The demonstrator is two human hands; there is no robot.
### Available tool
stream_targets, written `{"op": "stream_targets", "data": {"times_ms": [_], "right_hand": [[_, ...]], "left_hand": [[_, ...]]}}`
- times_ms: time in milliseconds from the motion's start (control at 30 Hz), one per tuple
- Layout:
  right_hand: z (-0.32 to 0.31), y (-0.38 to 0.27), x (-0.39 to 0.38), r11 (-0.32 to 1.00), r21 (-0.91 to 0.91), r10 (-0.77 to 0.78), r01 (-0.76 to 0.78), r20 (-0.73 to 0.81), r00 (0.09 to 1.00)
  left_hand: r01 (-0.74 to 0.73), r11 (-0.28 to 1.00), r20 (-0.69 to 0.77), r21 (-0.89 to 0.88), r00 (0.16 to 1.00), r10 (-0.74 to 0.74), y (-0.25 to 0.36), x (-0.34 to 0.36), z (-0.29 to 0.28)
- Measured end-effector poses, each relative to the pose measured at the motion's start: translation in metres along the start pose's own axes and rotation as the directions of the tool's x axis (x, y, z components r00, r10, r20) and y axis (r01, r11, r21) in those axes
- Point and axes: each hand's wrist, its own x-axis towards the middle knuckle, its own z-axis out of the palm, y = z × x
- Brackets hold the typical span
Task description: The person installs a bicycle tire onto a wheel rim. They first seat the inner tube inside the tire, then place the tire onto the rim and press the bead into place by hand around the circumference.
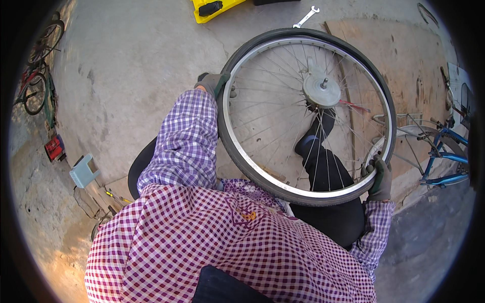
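Observation:
A spoked wheel with a black tyre, a silver rim and a round grey hub lies before me over my leg. Red wire sticks out from the hub's right side. My left hand, in a grey-green glove, grips the tyre at the wheel's left side, fingertips showing inside the rim. On the lower right, my right hand, gloved the same, is wrapped round the tyre and rim. Part of each hand is hidden by the wheel.
An open-ended wrench lies beyond the wheel, with a yellow case further left. A brown board covers the floor at right. A blue bicycle frame stands at the right; more bicycles and a pale blue container are at left.

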Motion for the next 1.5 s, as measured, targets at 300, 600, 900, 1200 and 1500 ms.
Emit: {"op": "stream_targets", "data": {"times_ms": [300,600,900,1200,1500], "right_hand": [[-0.032,0.011,-0.017,0.998,0.058,-0.01,0.012,-0.04,0.999],[-0.059,0.027,-0.034,0.994,0.109,-0.023,0.03,-0.065,0.998],[-0.098,0.029,-0.086,0.982,0.153,-0.104,0.113,-0.066,0.992],[-0.061,0.01,-0.07,0.982,0.142,-0.123,0.124,-0.014,0.992],[-0.098,0.046,-0.105,0.975,0.19,-0.097,0.117,-0.111,0.989]], "left_hand": [[0.017,0.991,0.027,0.13,0.999,-0.021,0.013,0.005,0.031],[-0.091,0.982,0.131,0.163,0.989,0.07,0.05,-0.011,0.045],[-0.289,0.895,0.07,0.34,0.957,0.282,0.076,-0.064,0.077],[-0.279,0.9,-0.068,0.334,0.946,0.318,0.095,-0.031,0.052],[-0.417,0.52,0.154,0.745,0.866,0.475,0.104,-0.038,0.072]]}}
